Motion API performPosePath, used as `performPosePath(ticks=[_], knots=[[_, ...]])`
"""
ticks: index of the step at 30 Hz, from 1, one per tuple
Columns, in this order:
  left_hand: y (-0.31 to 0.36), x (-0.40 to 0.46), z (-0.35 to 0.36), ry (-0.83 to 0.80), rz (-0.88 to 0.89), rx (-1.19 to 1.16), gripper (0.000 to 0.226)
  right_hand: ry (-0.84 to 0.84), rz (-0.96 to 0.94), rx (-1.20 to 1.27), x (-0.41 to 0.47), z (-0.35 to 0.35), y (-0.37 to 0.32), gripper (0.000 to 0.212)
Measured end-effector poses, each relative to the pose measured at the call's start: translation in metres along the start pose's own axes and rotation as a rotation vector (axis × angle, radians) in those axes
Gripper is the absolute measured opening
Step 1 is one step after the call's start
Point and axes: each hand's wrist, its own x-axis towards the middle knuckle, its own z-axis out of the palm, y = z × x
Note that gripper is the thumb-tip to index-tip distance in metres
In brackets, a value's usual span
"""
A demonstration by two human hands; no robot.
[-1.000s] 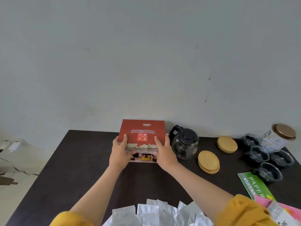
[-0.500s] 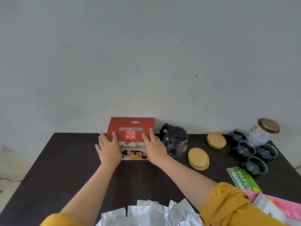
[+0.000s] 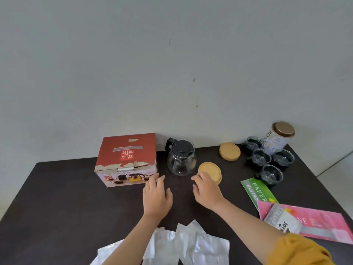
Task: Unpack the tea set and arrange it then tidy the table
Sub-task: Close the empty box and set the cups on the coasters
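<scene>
Both hands, left hand (image 3: 157, 196) and right hand (image 3: 207, 190), hover with fingers apart and empty near the clear glass teapot with black lid (image 3: 181, 157), likely fragile, slippery, best lifted by its black handle (image 3: 168, 144)

Bare table (image 3: 57, 197) lies open left; box (image 3: 127, 159) and teapot (image 3: 181, 159) block the back.

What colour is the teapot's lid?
Black, like its handle; the teapot body is clear glass. Head view shows it.

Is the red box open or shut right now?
Shut. The red box has its top flaps lying flat with a tape strip across the seam, and stands upright on the table. Neither hand touches it.
</scene>
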Motion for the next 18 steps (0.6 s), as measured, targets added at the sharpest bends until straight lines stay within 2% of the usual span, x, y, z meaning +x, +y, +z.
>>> performPosePath(ticks=[3, 5, 9, 12, 14, 18], knots=[[0.025, -0.002, 0.029, -0.124, -0.124, 0.006, 0.061, -0.024, 0.112, -0.022, 0.004, -0.013, 0.025, 0.028], [0.041, 0.001, 0.049, -0.195, -0.231, 0.035, 0.077, -0.062, 0.170, -0.054, 0.013, -0.018, 0.040, 0.035], [0.067, 0.011, 0.090, -0.303, -0.411, 0.095, 0.095, -0.205, 0.277, -0.098, 0.034, -0.022, 0.066, 0.088], [0.075, 0.015, 0.114, -0.229, -0.489, 0.154, 0.096, -0.266, 0.325, -0.006, 0.047, -0.017, 0.084, 0.111], [0.071, 0.018, 0.126, -0.194, -0.497, 0.178, 0.099, -0.264, 0.308, 0.059, 0.050, -0.010, 0.093, 0.112], [0.068, 0.014, 0.131, -0.183, -0.500, 0.237, 0.099, -0.235, 0.250, 0.192, 0.045, 0.005, 0.104, 0.099]])
